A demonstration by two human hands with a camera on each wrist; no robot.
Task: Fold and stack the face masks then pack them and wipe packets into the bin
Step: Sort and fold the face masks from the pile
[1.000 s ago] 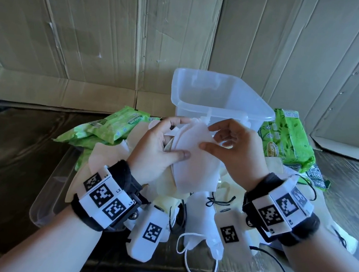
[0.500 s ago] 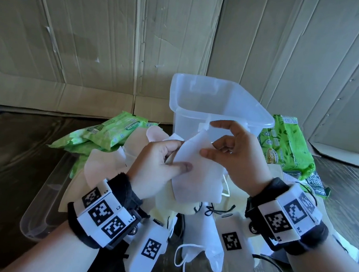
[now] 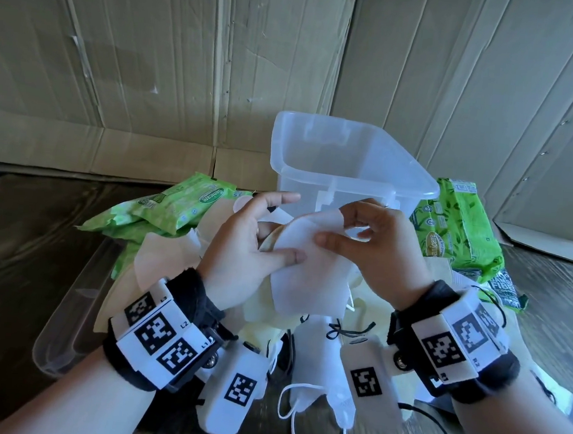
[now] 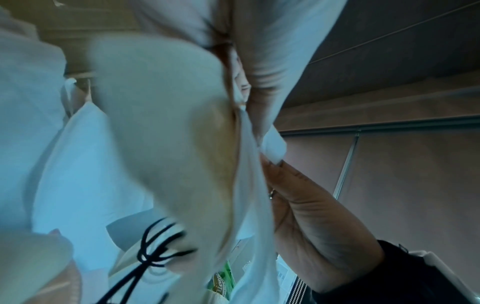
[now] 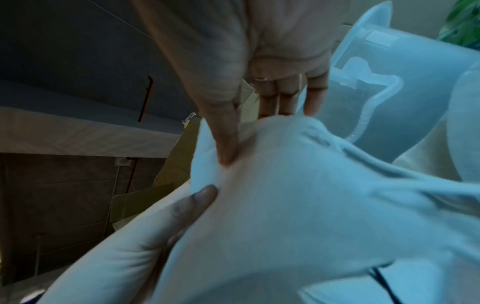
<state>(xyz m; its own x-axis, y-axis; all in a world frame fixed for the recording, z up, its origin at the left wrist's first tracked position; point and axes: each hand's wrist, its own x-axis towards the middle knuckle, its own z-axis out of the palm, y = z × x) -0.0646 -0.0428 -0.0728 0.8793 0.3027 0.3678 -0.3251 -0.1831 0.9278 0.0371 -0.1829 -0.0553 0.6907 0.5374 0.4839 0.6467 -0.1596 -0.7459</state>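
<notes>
Both hands hold one white face mask (image 3: 307,275) (image 5: 298,195) in the air in front of the clear plastic bin (image 3: 342,166). My left hand (image 3: 258,245) grips its left edge with the thumb on top. My right hand (image 3: 363,245) pinches the top right part between thumb and fingers (image 5: 226,144). Under the hands lies a pile of cream and white masks (image 3: 269,313), and one white mask with ear loops (image 3: 324,388) lies at the table's near edge. Green wipe packets lie left (image 3: 178,203) and right (image 3: 459,226) of the bin.
A clear lid (image 3: 69,318) lies flat on the dark wooden table (image 3: 13,243) at the left, partly under the masks. Cardboard walls (image 3: 153,64) close off the back. A dark packet (image 3: 505,287) lies at the far right.
The mask has come up a little and turned between the hands. My left index finger has straightened out towards the bin; my right thumb now sits lower on the mask's face.
</notes>
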